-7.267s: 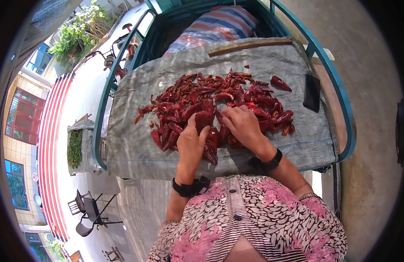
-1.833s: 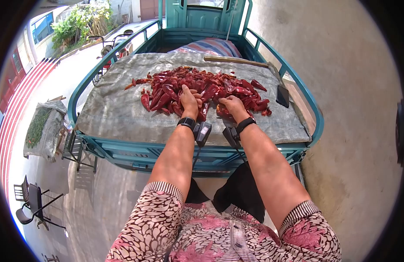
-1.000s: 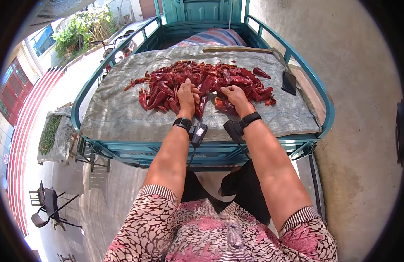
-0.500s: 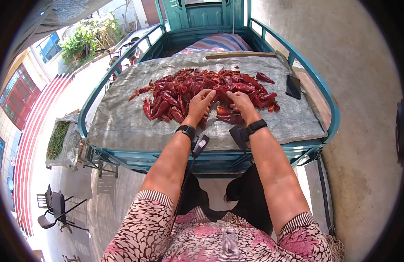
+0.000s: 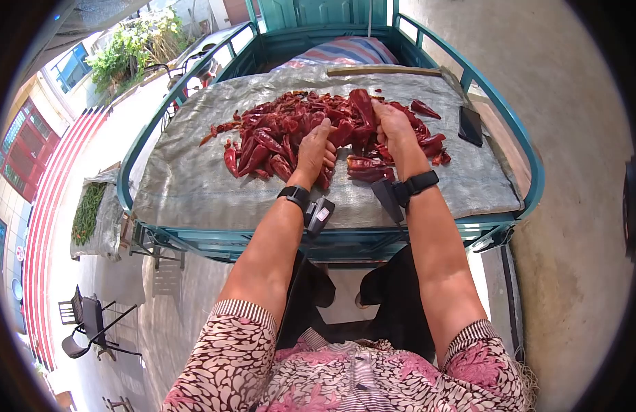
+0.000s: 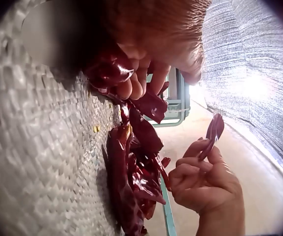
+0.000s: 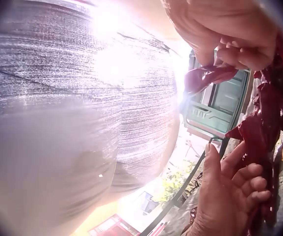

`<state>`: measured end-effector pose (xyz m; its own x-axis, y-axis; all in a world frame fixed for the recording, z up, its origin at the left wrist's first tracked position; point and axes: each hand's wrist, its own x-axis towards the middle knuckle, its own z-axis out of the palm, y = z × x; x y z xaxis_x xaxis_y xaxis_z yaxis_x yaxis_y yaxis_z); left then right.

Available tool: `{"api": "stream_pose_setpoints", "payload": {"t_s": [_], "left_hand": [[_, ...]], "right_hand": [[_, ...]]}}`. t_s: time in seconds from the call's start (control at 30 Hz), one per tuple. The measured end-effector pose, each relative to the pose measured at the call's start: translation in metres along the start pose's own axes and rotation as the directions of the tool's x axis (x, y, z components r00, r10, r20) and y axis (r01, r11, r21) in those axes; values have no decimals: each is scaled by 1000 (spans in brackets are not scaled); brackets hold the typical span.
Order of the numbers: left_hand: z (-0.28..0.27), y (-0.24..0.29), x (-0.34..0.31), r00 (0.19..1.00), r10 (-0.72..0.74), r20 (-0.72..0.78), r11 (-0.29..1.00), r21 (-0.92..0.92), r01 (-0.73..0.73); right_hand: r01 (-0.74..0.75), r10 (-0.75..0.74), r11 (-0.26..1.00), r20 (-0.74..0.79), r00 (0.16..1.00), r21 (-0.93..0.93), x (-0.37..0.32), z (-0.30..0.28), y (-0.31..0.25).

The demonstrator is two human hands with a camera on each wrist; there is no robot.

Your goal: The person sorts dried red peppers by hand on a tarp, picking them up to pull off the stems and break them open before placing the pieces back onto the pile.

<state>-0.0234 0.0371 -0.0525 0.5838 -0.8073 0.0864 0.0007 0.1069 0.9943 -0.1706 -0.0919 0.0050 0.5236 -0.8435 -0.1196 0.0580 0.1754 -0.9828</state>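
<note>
Dried red chili peppers lie heaped on a grey woven sheet over the cargo bed. My right hand pinches one chili between thumb and fingers, raised above the right part of the heap. That chili points upward in the left wrist view. At the front middle of the heap is my left hand, its fingers loosely bent against the chilies. In the right wrist view the left hand has its thumb standing apart from the fingers. A few chilies lie apart, between the two wrists.
Teal rails flank the bed. A black phone lies on the sheet at the right, and a wooden strip lies along the back. Behind it is a striped bag. Green peppers and a chair stand to the left.
Half a second ago both hands were together at one chili. Now the right hand has moved up and right, lifting a chili, while the left stays at the heap's front.
</note>
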Motion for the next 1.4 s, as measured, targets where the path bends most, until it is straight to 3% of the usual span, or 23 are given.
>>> {"api": "stream_pose_setpoints", "payload": {"t_s": [0.1,0.23,0.33,0.47,0.6,0.73,0.83,1.07,1.1,1.17,1.27,1.4], "left_hand": [[-7,-4,6,997,-71,27,992,-100,73],[-13,1,2,991,-130,-19,947,-298,118],[-7,10,4,992,-105,-69,947,-312,79],[-6,57,22,977,113,180,955,-292,-56],[5,72,36,900,68,431,996,-79,-37],[12,54,46,884,122,452,990,-118,-76],[3,41,45,906,159,393,979,-178,-94],[-14,34,45,907,242,344,908,-410,-87],[-14,34,45,897,270,350,894,-437,-98],[-18,38,45,952,212,219,878,-471,-87],[-25,38,49,986,145,84,862,-499,-84],[-20,41,45,986,168,-2,868,-475,-148]], "right_hand": [[176,-177,977,1,984,124,7,7,0],[236,-238,937,-23,971,257,11,10,36],[267,-256,923,-76,964,277,5,18,46],[310,-302,914,-72,951,262,3,15,47],[370,-371,912,-30,928,177,-9,17,34],[461,-464,884,20,886,77,-1,17,38],[487,-463,851,154,873,-198,-18,20,28],[449,-410,877,221,885,-171,-28,24,19],[445,-404,848,193,894,-286,-28,24,20],[414,-404,756,137,905,-507,-27,18,20],[486,-484,555,213,849,-675,-30,6,16],[444,-318,361,339,885,-820,-42,-10,4]]}}
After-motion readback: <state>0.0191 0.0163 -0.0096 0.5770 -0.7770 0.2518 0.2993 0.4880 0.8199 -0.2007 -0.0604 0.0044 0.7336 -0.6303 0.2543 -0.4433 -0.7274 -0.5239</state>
